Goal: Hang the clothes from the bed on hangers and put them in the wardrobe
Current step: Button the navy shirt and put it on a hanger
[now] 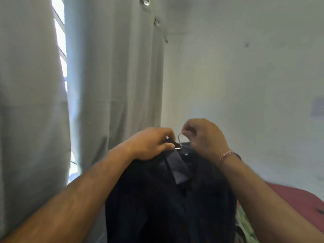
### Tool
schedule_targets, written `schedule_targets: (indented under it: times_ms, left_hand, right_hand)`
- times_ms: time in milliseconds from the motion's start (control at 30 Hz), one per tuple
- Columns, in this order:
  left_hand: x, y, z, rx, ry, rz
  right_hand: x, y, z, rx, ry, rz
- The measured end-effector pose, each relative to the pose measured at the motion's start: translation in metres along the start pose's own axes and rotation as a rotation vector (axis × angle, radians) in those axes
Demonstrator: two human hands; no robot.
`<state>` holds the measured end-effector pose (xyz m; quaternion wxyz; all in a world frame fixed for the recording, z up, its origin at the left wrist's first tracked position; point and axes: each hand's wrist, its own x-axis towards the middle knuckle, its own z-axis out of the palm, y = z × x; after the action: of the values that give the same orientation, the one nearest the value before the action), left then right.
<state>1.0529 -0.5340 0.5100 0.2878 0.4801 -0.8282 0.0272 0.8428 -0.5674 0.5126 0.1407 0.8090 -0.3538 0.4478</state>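
Two hands meet at the top of the dark shirt [168, 199], and that is where your attention belongs. Your left hand [150, 144] grips the shirt at its left shoulder, just beside the collar [178, 165], fingers curled over the cloth and what looks like the hanger's shoulder under it. Your right hand [205, 137] pinches the wire hook [180, 140] of the hanger between thumb and fingertips, right above the neck opening.

You hold the shirt up in front of you, near the middle of the view; it hangs straight down from the hook, its long axis running from your hands toward you. The hanger's arms are hidden inside the cloth, so you cannot tell whether both shoulders are seated.

What matters next is that the hook sits between your hands and stands above the collar, with the right hand already on it. That hand seems best placed to carry the shirt by the hook, once the left has settled the shoulder and let go.

Grey curtains [112, 76] hang on the far left, a pale wall [245, 76] on the right, and a red bed [296, 199] at near right. No wardrobe shows here.
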Motion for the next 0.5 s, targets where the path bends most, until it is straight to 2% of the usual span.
schedule_targets:
  times_ms: [100,200,267,333,400,500]
  left_hand:
    - [0.000,0.009,-0.026,0.043,0.038,-0.072]
    - [-0.014,0.017,-0.040,0.138,0.088,-0.172]
    - [-0.030,0.021,-0.054,0.221,0.166,-0.284]
    - [-0.049,0.029,-0.074,0.313,0.275,-0.348]
    - [-0.072,0.043,-0.099,0.414,0.359,-0.361]
    - [-0.118,0.072,-0.145,0.495,0.436,-0.420]
  right_hand:
    - [0.029,-0.016,-0.010,0.043,0.133,-0.130]
    - [0.050,-0.021,-0.004,0.070,0.115,-0.167]
    - [0.059,-0.026,0.002,0.223,0.152,-0.236]
    - [0.069,-0.036,0.000,0.494,0.140,-0.296]
    - [0.084,-0.049,-0.007,0.662,0.002,-0.245]
    - [0.107,-0.087,-0.017,0.671,-0.328,-0.223]
